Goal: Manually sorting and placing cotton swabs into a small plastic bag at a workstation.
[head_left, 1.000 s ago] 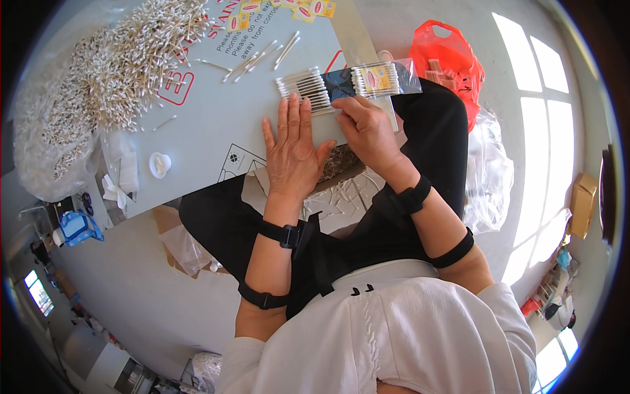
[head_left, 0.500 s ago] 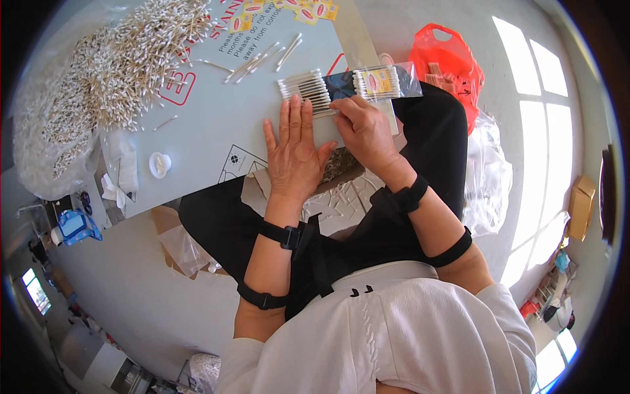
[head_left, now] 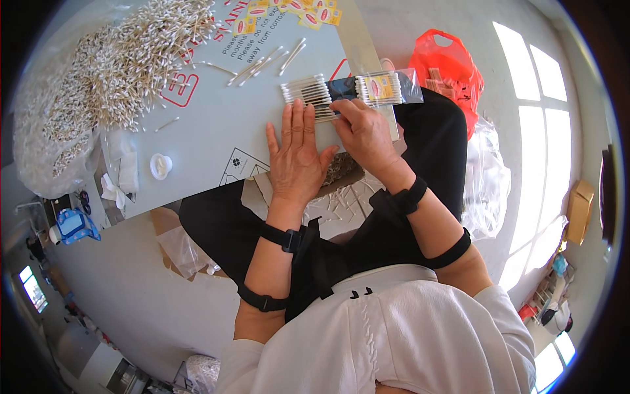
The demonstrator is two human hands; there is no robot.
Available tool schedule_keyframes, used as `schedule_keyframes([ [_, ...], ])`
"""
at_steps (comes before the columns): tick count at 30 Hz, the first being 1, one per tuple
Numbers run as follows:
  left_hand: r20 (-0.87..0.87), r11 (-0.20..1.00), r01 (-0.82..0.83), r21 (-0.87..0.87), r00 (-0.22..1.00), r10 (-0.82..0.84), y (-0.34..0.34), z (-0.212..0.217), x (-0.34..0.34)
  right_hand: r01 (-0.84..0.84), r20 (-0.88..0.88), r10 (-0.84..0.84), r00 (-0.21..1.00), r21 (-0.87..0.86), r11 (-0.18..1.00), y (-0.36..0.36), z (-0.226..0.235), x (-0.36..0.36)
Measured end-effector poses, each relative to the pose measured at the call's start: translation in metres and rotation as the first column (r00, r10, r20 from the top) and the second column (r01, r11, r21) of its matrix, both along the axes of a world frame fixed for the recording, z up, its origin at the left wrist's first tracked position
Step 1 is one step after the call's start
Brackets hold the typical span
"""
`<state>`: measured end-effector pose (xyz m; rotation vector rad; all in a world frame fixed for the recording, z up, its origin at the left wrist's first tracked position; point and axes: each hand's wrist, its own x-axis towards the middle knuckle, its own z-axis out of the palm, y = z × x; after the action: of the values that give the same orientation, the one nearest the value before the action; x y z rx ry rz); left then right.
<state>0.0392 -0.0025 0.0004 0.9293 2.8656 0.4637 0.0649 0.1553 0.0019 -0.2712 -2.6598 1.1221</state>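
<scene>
A row of white cotton swabs [head_left: 306, 93] lies side by side near the table's front edge. My left hand [head_left: 296, 161] is open and flat, its straight fingertips at the row's near side. Curled at the row's right end is my right hand [head_left: 369, 136], thumb and index finger pinched together; what they grip is hidden. Past a dark strip [head_left: 341, 88], further right, a second bundle of swabs [head_left: 361, 90] lies under a yellow label card [head_left: 380, 88]. Clear plastic film [head_left: 411, 85] covers that bundle and sticks out beyond the table edge.
A big heap of loose swabs [head_left: 125, 72] fills the table's left side. Several single swabs [head_left: 257, 65] and yellow cards [head_left: 308, 14] lie farther back. A small white cup [head_left: 159, 166] stands at left. Beside the table are a red plastic bag [head_left: 453, 59] and, below, an open box [head_left: 344, 172].
The view has shifted slightly, so the table sits a little lower. Both hands keep nearly the same pose by the swab row.
</scene>
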Motion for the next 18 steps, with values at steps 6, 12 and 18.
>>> schedule_keyframes([
  [6,0.034,1.0,-0.004,0.001,0.999,0.004,0.0,0.003,0.0,-0.038,-0.02,0.038,0.999,0.004,0.999,0.004,-0.001,-0.003],
  [12,0.022,1.0,-0.004,-0.004,1.0,0.004,-0.001,0.0,0.0,0.0,0.003,0.001,1.0,-0.03,1.0,0.004,0.008,-0.015],
  [18,0.031,1.0,-0.006,-0.004,1.0,0.006,0.0,-0.001,0.0,-0.022,0.002,0.022,1.0,-0.018,1.0,0.005,0.005,-0.02],
])
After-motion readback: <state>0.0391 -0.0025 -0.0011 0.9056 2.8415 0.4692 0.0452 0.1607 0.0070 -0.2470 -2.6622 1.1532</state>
